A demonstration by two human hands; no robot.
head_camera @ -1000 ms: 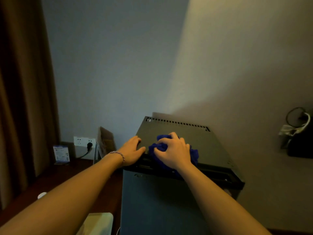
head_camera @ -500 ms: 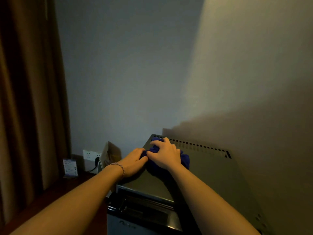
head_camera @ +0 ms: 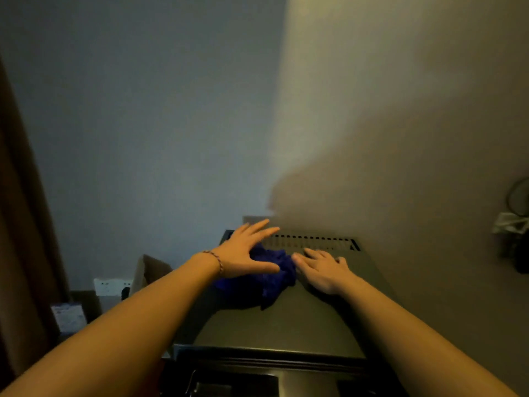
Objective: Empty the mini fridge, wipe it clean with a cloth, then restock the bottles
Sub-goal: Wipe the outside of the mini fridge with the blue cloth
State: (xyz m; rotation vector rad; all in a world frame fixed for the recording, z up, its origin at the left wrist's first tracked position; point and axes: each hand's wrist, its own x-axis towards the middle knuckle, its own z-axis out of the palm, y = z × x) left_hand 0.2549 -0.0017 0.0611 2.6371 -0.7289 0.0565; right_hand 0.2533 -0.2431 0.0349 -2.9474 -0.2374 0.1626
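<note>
The step in hand looks like wiping the top panel of the mini fridge point(head_camera: 286, 319) with the blue cloth point(head_camera: 269, 267), which lies bunched on that panel, short of the row of vent slots point(head_camera: 312, 242) along the fridge's rear edge and between the two hands. To do it well, I would flatten the cloth under a whole palm instead of letting it stay wadded, since a crumpled lump cleans only a narrow stripe; then draw it in overlapping passes from the vent slots toward the fridge's front lip, keeping pressure even and working into the corners. The other palm is best kept planted on the fridge top to brace the body, and lint should be kept away from the slots. The left hand point(head_camera: 243, 255) lies over the cloth's left part, its fingers point(head_camera: 264, 232) straight and fanned wide apart, reaching toward the fridge's back left corner, the thumb stretched across the fabric; it presses or covers the cloth and does not pinch it. The right hand point(head_camera: 322, 266) lies flat on the fridge top just right of the cloth, fingers straight and only slightly parted, their tips touching or very nearly touching the cloth's edge; it grips nothing. No bottles show here, and the fridge's inside is out of sight, so I cannot judge how much of the task remains.
</note>
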